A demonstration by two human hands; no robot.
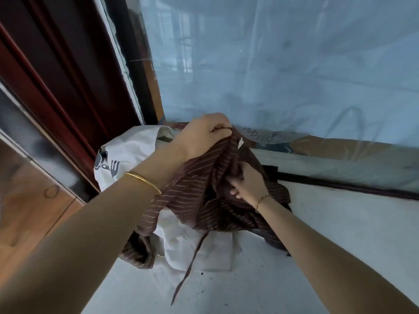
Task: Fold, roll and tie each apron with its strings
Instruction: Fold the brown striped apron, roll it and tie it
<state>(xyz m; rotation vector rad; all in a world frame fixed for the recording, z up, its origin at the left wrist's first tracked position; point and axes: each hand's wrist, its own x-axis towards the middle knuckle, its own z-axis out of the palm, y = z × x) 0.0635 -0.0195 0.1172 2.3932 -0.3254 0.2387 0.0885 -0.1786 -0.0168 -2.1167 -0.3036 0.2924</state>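
Near the middle of the frame a brown striped apron [204,193] hung bunched between both hands above a pale surface [328,223]. The left hand [204,134], higher up, pinched a fold of its cloth at the top; the right hand [247,184], lower and to the right, gripped gathered cloth with curled fingers. One dark apron string [190,266] trailed down toward the lower middle. Behind and under it lay white aprons [127,152], one printed with a dark logo.
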